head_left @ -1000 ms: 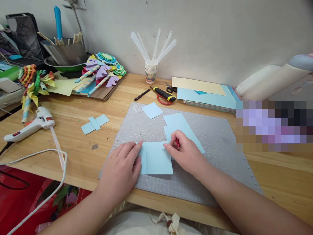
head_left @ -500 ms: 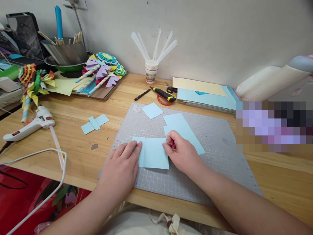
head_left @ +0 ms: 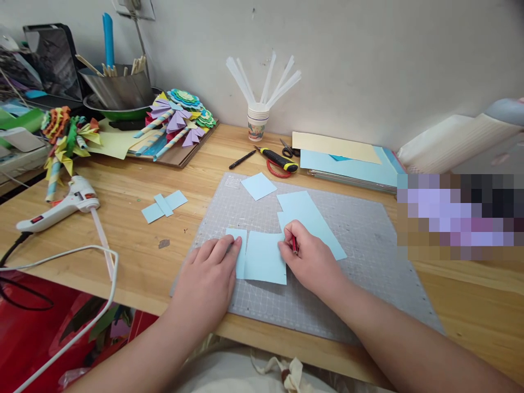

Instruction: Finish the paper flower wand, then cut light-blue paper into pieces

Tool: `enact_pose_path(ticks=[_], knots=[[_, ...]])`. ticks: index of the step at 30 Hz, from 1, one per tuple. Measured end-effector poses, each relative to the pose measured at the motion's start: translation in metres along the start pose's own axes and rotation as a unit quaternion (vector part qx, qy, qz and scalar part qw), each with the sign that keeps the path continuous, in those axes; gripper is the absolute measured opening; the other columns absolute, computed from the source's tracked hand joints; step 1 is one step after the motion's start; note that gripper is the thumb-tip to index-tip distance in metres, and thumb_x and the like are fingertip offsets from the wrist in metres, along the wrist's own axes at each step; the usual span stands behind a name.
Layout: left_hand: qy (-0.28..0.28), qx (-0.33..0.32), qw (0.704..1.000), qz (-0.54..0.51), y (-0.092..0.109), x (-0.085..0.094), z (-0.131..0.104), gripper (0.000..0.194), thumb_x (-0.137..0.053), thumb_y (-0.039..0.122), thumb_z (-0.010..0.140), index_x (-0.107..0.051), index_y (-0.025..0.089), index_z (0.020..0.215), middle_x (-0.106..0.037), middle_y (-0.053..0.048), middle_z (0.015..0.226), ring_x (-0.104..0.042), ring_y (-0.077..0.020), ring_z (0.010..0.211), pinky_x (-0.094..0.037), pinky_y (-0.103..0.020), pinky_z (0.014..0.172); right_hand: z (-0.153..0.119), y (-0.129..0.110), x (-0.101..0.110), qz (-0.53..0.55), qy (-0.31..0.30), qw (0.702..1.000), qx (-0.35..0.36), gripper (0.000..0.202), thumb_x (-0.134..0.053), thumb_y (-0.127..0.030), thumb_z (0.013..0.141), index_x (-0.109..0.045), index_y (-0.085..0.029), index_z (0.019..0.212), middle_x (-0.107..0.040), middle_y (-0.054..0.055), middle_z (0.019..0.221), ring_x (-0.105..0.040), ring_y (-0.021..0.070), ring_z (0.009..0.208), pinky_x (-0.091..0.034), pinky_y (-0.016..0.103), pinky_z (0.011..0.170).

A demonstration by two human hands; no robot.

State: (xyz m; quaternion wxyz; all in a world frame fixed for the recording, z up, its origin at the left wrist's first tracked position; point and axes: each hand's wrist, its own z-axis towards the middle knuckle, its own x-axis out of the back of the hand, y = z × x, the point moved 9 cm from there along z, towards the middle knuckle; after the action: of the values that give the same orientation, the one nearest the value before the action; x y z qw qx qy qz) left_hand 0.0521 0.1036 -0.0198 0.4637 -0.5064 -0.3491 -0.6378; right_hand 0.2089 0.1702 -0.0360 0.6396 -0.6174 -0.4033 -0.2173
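A light blue sheet of paper (head_left: pixel 266 259) lies on the grey cutting mat (head_left: pixel 327 316), with a narrow gap open at its top between the wide right part and a left strip (head_left: pixel 241 256). My left hand (head_left: pixel 213 267) presses that strip against the mat, thumb and fingers close together. At the right edge of the sheet, my right hand (head_left: pixel 309 254) pinches the paper. A red and black pencil-like stick (head_left: pixel 295 245) is tucked in the same fist; most of it is hidden.
Further back on the mat lie a blue square (head_left: pixel 258 186) and a larger blue piece (head_left: pixel 309 218). Crossed blue strips (head_left: pixel 164 206) and a glue gun (head_left: pixel 61 207) are on the left. Behind the mat are a pen (head_left: pixel 242 159), a yellow-black tool (head_left: pixel 279 160), scissors (head_left: pixel 289 150) and a cup of glue sticks (head_left: pixel 257 123).
The wide part of the sheet has come apart from the left strip at the top, drawn slightly right by my right hand. The camera view has shifted slightly.
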Motion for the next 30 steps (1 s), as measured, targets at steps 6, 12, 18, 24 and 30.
enact_pose_path(ticks=[6, 12, 18, 24, 30], knots=[[-0.006, 0.011, 1.0, -0.02, -0.002, -0.002, 0.0, 0.039, -0.04, 0.02, 0.092, -0.053, 0.017, 0.128, -0.06, -0.008, 0.124, -0.054, -0.026, 0.104, -0.045, -0.042, 0.081, -0.012, 0.007, -0.004, 0.061, -0.031, 0.996, -0.049, 0.021, -0.05, -0.036, 0.084, -0.033, -0.026, 0.077, -0.047, -0.008, 0.062, -0.048, 0.0132, 0.053, -0.032, 0.025, 0.05], [-0.002, 0.03, 0.994, -0.105, -0.009, 0.003, -0.006, 0.042, -0.042, 0.034, 0.094, -0.048, 0.018, 0.132, -0.057, -0.01, 0.126, -0.051, -0.0268, 0.111, -0.041, -0.044, 0.092, -0.016, -0.001, -0.008, 0.159, -0.028, 0.987, -0.025, 0.019, -0.053, -0.026, 0.08, -0.035, -0.025, 0.075, -0.043, -0.008, 0.064, -0.042, 0.0113, 0.055, -0.034, 0.025, 0.053], [0.073, 0.019, 0.98, -0.185, -0.01, 0.028, -0.013, 0.03, -0.063, 0.037, 0.084, -0.059, 0.028, 0.112, -0.061, -0.006, 0.123, -0.053, -0.0258, 0.112, -0.035, -0.042, 0.092, -0.015, -0.002, -0.011, 0.424, -0.056, 0.903, -0.052, 0.029, -0.061, -0.033, 0.079, -0.033, -0.025, 0.076, -0.037, -0.009, 0.061, -0.036, 0.0088, 0.05, -0.032, 0.022, 0.047], [0.034, 0.137, 0.858, -0.495, -0.023, 0.035, -0.008, 0.014, -0.057, 0.034, 0.085, -0.061, 0.022, 0.078, -0.067, -0.002, 0.08, -0.061, -0.0176, 0.08, -0.046, -0.034, 0.077, -0.016, 0.001, 0.017, 0.451, 0.048, 0.891, 0.007, 0.024, -0.048, -0.039, 0.092, -0.034, -0.025, 0.078, -0.05, -0.006, 0.063, -0.044, 0.0114, 0.057, -0.033, 0.024, 0.051], [-0.172, 0.288, 0.674, -0.659, -0.014, -0.006, 0.0, 0.036, -0.071, 0.05, 0.068, -0.058, 0.018, 0.077, -0.056, 0.003, 0.063, -0.049, -0.0099, 0.055, -0.038, -0.021, 0.049, -0.015, -0.014, 0.004, 0.446, -0.042, 0.893, 0.048, 0.027, -0.05, -0.043, 0.091, -0.03, -0.026, 0.084, -0.067, 0.002, 0.093, -0.055, 0.0155, 0.077, -0.04, 0.027, 0.059]])
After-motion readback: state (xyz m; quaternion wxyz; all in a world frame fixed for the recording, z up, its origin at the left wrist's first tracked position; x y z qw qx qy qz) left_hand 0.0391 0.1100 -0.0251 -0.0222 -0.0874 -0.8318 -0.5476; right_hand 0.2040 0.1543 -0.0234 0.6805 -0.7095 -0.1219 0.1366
